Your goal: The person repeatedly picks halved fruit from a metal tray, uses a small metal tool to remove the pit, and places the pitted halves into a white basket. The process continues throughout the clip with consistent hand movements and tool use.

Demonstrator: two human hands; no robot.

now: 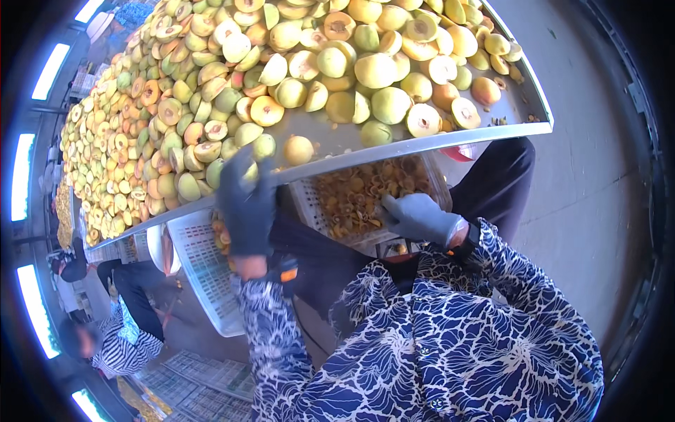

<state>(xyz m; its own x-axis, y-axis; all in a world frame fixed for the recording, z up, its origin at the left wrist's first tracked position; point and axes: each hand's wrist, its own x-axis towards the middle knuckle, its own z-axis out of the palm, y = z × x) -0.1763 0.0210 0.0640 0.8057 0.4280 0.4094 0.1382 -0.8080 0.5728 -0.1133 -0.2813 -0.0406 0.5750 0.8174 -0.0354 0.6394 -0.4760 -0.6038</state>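
Halved peach-like fruits lie heaped on a metal-edged table. My left hand, in a dark glove and blurred, is raised at the table's near edge, its fingers by the nearest fruits; whether it grips one cannot be told. Below the edge, my right hand, in a grey glove, is over the near right side of a plastic crate that holds fruit scraps. Its fingers are curled, and what they may hold is hidden.
A white perforated plastic crate with some fruit stands below my left forearm. A red object shows under the table's right part. Another person in a striped top sits at the lower left, near stacked trays. More people are farther off.
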